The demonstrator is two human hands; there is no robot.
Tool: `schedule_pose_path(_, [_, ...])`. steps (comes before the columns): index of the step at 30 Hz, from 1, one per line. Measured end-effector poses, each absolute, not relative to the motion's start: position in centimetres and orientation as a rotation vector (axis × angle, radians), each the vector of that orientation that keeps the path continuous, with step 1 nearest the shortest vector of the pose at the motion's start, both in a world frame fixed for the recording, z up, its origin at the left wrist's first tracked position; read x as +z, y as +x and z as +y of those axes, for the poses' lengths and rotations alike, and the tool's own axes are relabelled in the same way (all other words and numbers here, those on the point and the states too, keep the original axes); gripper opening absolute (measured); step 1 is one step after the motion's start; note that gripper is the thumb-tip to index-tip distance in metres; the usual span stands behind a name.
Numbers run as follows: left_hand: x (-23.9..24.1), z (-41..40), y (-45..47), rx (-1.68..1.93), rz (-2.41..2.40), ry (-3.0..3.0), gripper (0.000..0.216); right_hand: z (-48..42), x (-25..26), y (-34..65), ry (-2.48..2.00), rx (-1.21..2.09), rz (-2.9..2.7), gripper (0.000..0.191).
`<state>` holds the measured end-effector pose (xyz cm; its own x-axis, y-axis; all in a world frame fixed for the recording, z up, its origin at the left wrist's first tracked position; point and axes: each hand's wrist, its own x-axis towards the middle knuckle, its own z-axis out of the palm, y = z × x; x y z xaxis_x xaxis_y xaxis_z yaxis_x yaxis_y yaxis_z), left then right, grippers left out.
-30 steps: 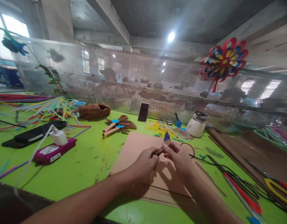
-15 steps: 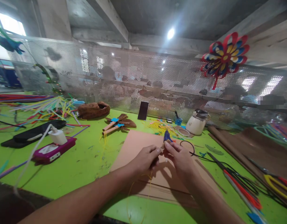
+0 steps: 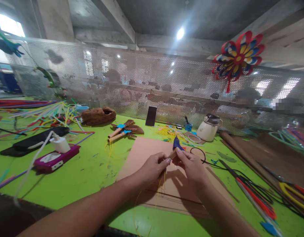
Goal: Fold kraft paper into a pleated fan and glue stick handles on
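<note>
My left hand (image 3: 153, 168) and my right hand (image 3: 191, 166) meet over a tan cardboard sheet (image 3: 144, 151) on the green table (image 3: 92, 168). Both hands pinch a small brown stick (image 3: 172, 154) held tilted between them. Thin yellow strands (image 3: 158, 189) hang down from my left hand. A blue glue gun (image 3: 176, 143) lies just beyond the stick's far end. Two finished little brown brooms with blue bands (image 3: 124, 130) lie to the far left of the sheet.
A pink power bank with a white charger (image 3: 54, 156) and a black case (image 3: 33, 140) lie at left, beside several coloured straws (image 3: 48, 113). A white pot (image 3: 207, 130), a phone (image 3: 151, 116), brown paper rolls (image 3: 243, 154) and coloured wires (image 3: 255, 200) sit right. A mesh screen (image 3: 142, 85) backs the table.
My hands have lifted the stick slightly and moved a little away from me. The yellow strands now hang lower from my left hand.
</note>
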<state>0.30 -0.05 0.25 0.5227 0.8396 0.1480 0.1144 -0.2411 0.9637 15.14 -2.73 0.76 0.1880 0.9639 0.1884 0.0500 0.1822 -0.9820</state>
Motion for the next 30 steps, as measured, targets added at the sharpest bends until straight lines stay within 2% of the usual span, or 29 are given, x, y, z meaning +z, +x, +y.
schedule_pose_path(6, [0.2,0.0,0.3,0.878,0.821,1.701,0.022,-3.4,0.9,14.3,-1.177,0.895,-1.281,0.027])
schedule_pose_path(13, [-0.2,0.2,0.4,0.86,0.838,1.721,0.027,-3.0,0.5,14.3,-1.202,0.867,-1.268,0.023])
schedule_pose_path(22, [-0.1,0.2,0.3,0.852,0.831,1.745,0.03,-2.9,0.4,14.4,-1.238,0.83,-1.222,0.03])
schedule_pose_path(30, [-0.7,0.5,0.3,0.81,0.893,1.677,0.027,-2.5,0.3,15.1,-1.294,0.781,-1.19,0.046])
